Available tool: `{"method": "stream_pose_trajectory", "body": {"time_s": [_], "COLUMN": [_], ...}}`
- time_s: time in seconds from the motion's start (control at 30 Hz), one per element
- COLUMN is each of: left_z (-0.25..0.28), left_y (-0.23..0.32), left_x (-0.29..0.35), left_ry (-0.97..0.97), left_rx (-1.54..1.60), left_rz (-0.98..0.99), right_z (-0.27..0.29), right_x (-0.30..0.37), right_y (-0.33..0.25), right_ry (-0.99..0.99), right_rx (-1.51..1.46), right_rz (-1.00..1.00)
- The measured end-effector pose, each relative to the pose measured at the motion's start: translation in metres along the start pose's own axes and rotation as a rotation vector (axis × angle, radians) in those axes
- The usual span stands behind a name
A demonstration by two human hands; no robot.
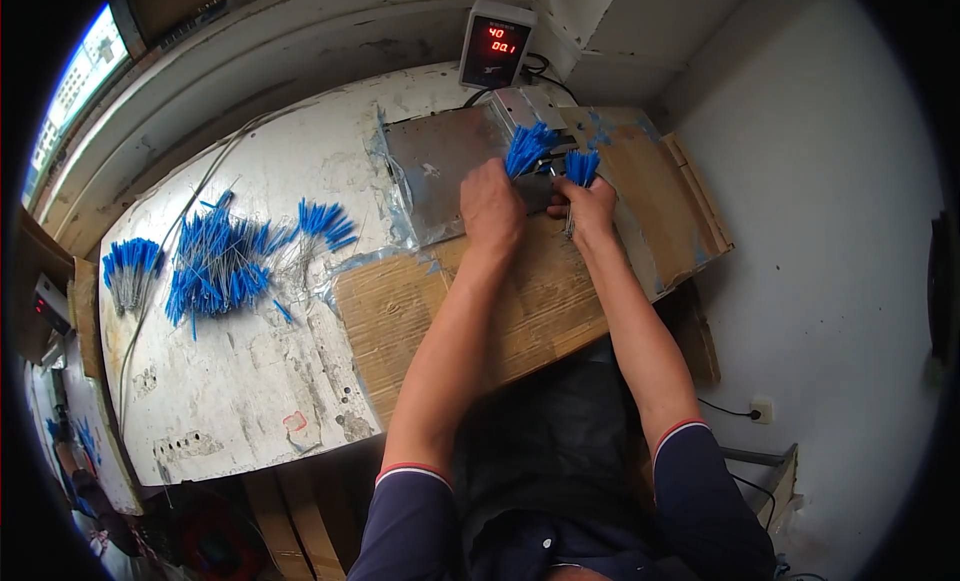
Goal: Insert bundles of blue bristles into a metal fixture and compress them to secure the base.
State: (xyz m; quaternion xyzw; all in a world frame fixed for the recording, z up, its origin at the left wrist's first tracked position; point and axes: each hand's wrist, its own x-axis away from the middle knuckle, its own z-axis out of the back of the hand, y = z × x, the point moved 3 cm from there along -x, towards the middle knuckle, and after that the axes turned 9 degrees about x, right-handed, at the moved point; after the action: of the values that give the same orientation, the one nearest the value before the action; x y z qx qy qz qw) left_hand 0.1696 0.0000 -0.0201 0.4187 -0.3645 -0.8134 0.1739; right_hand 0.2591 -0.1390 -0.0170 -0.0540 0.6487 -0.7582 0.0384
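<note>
My left hand [492, 206] is closed at the lower end of a fanned bundle of blue-tipped thin wires [530, 147], the blue ends pointing up and away. Beside it, my right hand [592, 203] pinches a smaller bundle of blue-tipped wires [582, 166] upright, its bare silvery ends hanging below the fingers. Between the two hands sits a small dark grey metal block [534, 189]. The fingertips of my left hand are mostly hidden behind the hand itself.
Piles of blue-tipped wires [215, 261] lie left on the worn white table [250, 401]. A grey metal plate [435, 166] and cardboard sheets [440, 316] cover the work area. Behind stands a box with a red digital display [497, 43]. A white wall [830, 211] bounds the right.
</note>
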Motion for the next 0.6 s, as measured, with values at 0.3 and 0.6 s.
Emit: {"method": "stream_pose_trajectory", "body": {"time_s": [0.3, 0.6], "left_z": [-0.001, -0.005], "left_y": [0.004, 0.002], "left_x": [0.0, 0.0], "left_ry": [-0.141, -0.127], "left_rx": [-0.008, -0.041], "left_rz": [0.064, 0.013], "right_z": [0.015, 0.016], "right_x": [0.006, 0.011], "right_y": [0.009, 0.005], "right_ry": [-0.139, -0.161], "right_rx": [-0.161, -0.068], "right_rz": [0.0, 0.007]}}
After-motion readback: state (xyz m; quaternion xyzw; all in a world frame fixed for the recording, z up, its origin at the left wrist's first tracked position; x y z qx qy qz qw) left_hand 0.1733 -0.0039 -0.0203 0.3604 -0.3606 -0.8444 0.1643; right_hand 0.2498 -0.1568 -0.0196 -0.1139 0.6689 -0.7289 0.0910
